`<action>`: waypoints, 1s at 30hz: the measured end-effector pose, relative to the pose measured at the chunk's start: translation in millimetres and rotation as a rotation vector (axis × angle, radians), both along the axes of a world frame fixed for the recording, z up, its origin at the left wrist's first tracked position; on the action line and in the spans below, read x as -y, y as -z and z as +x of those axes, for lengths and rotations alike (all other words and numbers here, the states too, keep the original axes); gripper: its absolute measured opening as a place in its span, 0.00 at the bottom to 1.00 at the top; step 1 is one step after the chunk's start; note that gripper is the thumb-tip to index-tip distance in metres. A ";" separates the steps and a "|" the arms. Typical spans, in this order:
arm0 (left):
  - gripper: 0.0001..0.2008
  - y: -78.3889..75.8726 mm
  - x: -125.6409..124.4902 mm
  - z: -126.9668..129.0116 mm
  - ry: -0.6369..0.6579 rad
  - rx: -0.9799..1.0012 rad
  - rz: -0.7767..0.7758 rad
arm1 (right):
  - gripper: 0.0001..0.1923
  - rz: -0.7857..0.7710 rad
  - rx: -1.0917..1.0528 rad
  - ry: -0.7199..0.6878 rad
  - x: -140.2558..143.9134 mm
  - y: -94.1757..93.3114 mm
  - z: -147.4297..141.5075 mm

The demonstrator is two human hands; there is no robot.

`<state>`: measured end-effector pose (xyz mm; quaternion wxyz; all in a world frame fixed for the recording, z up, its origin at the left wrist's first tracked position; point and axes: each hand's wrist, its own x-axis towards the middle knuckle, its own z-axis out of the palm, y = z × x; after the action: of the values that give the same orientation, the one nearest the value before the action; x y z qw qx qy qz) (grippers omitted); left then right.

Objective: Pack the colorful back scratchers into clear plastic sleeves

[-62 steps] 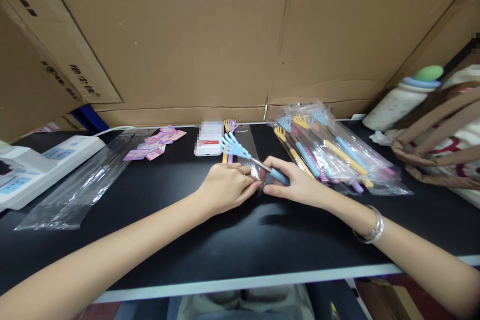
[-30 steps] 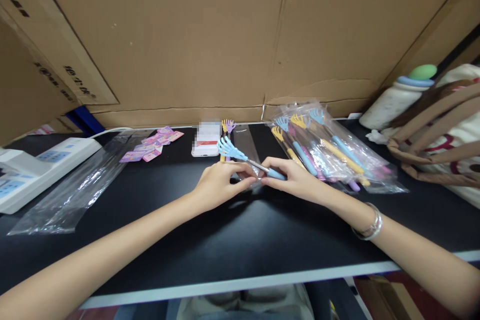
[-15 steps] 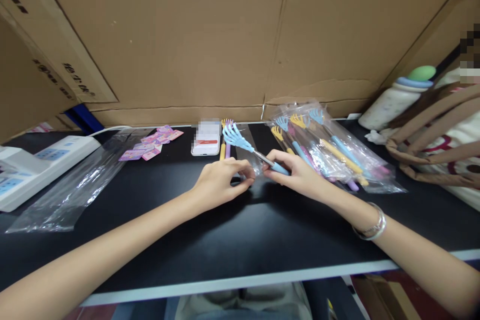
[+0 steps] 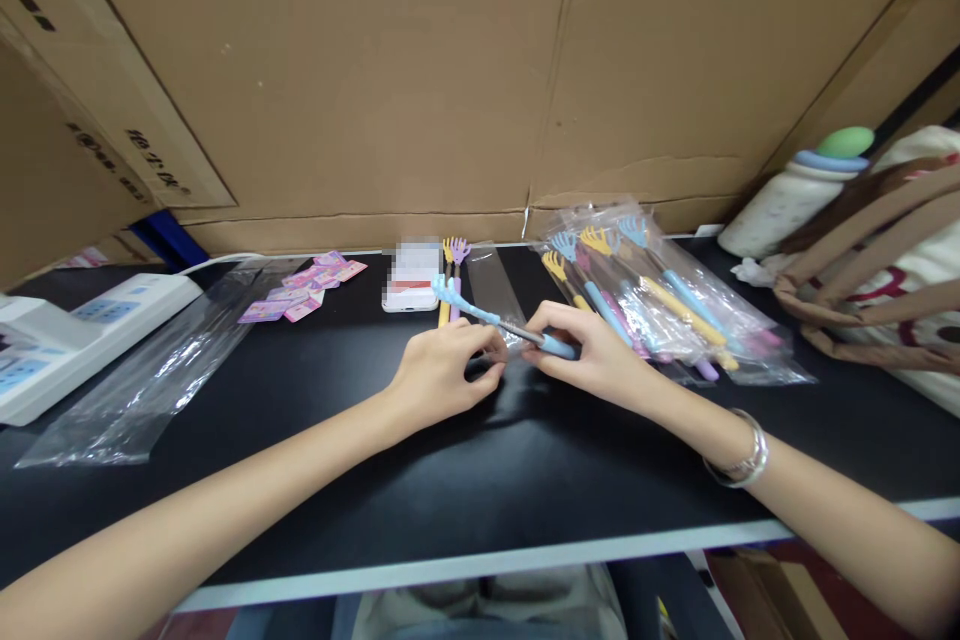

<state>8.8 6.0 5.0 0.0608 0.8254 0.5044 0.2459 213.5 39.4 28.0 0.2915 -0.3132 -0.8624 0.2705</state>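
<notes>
My right hand (image 4: 592,345) grips the handle of a light blue back scratcher (image 4: 480,312), its clawed head pointing left. My left hand (image 4: 450,370) has thumb and fingers closed in a pinch on the near end of a clear plastic bag (image 4: 491,280), which lies flat and stretches away from me. The right fingertips are close to the same bag end; whether they touch it I cannot tell. Beyond my left hand lie a yellow back scratcher (image 4: 445,305) and a purple back scratcher (image 4: 457,255), side by side.
At right, several bagged back scratchers (image 4: 645,290) lie piled. Small printed cards (image 4: 300,285), clear bags (image 4: 150,370) and a white power strip (image 4: 105,330) are on the left. A phone (image 4: 411,295) rests at the back by cardboard (image 4: 375,70); a bottle (image 4: 780,205) and cloth bag (image 4: 885,270) stand far right.
The blue back scratcher has tilted flatter, its head swinging down and to the left. Both hands stay at nearly the same place.
</notes>
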 end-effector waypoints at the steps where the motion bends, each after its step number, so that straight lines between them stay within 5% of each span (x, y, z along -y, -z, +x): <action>1: 0.03 1.3 0.0 0.5 -0.005 0.003 0.009 | 0.02 -0.001 -0.002 0.002 0.3 0.2 -0.6; 30: 0.07 5.3 1.0 1.6 -0.024 0.029 0.037 | 0.08 -0.055 -0.040 -0.032 6.3 8.5 -6.3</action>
<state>10.3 5.0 -0.3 0.0501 0.8166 0.5089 0.2679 207.2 33.1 19.4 0.2954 -0.3017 -0.8537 0.3050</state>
